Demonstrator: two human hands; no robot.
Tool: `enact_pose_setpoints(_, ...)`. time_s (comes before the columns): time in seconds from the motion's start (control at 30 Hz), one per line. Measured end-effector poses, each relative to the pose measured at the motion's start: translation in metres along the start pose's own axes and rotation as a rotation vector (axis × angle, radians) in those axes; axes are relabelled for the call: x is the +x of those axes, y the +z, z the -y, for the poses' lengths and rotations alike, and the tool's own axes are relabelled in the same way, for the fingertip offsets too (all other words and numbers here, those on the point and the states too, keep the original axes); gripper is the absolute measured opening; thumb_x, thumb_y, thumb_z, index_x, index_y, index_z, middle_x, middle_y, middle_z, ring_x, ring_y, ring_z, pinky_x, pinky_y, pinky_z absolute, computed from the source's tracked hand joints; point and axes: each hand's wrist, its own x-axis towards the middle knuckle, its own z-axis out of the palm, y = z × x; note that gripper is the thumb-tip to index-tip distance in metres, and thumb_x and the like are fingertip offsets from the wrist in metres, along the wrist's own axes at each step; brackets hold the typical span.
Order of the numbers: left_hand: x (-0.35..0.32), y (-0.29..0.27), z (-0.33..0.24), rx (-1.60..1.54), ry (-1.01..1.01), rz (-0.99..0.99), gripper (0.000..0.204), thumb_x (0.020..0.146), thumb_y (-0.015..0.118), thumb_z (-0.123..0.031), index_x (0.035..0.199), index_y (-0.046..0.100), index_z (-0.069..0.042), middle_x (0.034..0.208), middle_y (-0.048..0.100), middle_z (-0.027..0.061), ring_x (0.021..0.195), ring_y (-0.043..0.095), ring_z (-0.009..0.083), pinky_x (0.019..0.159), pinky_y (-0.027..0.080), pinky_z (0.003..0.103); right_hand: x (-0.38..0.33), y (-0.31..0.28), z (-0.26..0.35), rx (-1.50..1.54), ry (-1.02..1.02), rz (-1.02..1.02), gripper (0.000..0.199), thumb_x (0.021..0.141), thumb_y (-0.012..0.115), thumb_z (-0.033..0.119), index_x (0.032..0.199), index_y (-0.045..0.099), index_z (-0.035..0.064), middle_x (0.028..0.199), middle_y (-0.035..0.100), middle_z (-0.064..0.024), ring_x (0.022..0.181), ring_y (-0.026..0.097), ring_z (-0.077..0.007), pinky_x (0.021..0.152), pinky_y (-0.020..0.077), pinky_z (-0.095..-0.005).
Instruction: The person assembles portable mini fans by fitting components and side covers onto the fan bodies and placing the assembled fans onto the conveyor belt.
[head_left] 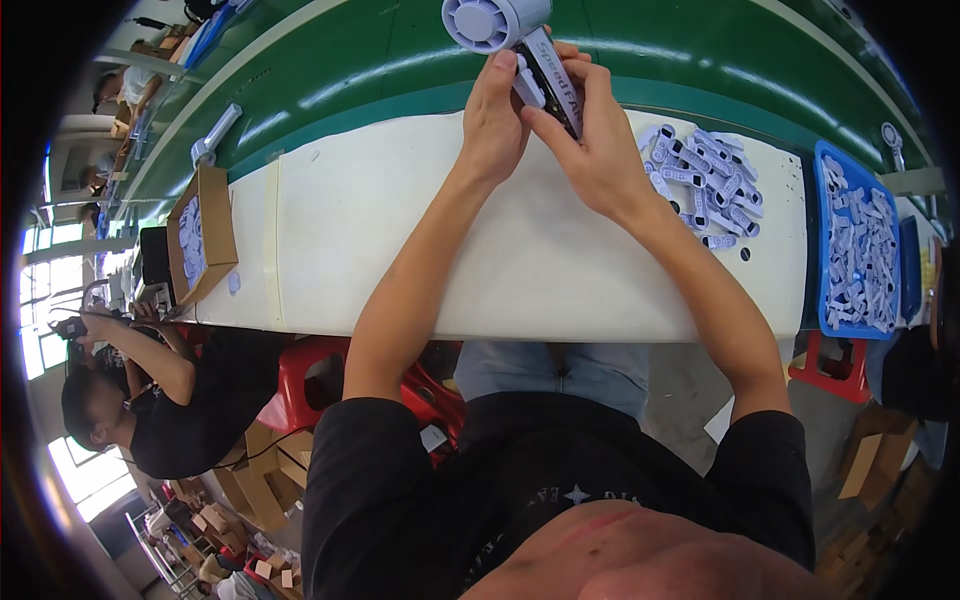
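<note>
A pale lavender handheld fan [553, 75] with a round, vented head is held up over the far edge of the white table top. My right hand [600, 135] is closed round its handle, the thumb pressing low on the near side. On the other side, my left hand [495, 120] closes against the handle, its thumb pointing up. Between that thumb and the handle sits a small lavender cover piece [528, 84] with a dark strip beside it. Whether this piece is fixed to the fan, I cannot tell. My left fingertips are partly hidden behind the handle.
Loose lavender pieces lie in a pile [705, 180] right of my forearms. A blue tray [826, 265] of similar pieces stands farther right, a cardboard box [218, 225] of parts at left. Another fan [215, 135] rests on the green surface [380, 65]. A co-worker [170, 400] sits at left.
</note>
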Motion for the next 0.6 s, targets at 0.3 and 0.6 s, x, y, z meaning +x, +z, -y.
enact_pose_setpoints(0.3,0.000,-0.003,0.001,0.022,-0.054,-0.048,0.057,0.091,0.057,-0.050,0.119,0.049,-0.001,0.110,0.061,0.0151,0.105,0.060,0.0236,0.092,0.050,0.037,0.000,0.003,-0.007,-0.040,-0.033,-0.022,0.045,0.095,0.057,0.023,0.124,0.038,-0.0060,0.114,0.057,-0.0239,0.100,0.060,-0.0326,0.086,0.0465,-0.0361)
enact_pose_setpoints(0.6,0.002,-0.008,-0.003,0.027,-0.050,0.030,0.063,0.086,0.063,-0.052,0.119,0.051,0.001,0.115,0.062,0.0160,0.109,0.059,0.0254,0.097,0.047,0.039,-0.003,0.002,0.004,-0.112,-0.051,-0.048,0.047,0.096,0.055,0.025,0.125,0.037,-0.0065,0.112,0.057,-0.0250,0.098,0.060,-0.0332,0.084,0.0466,-0.0374)
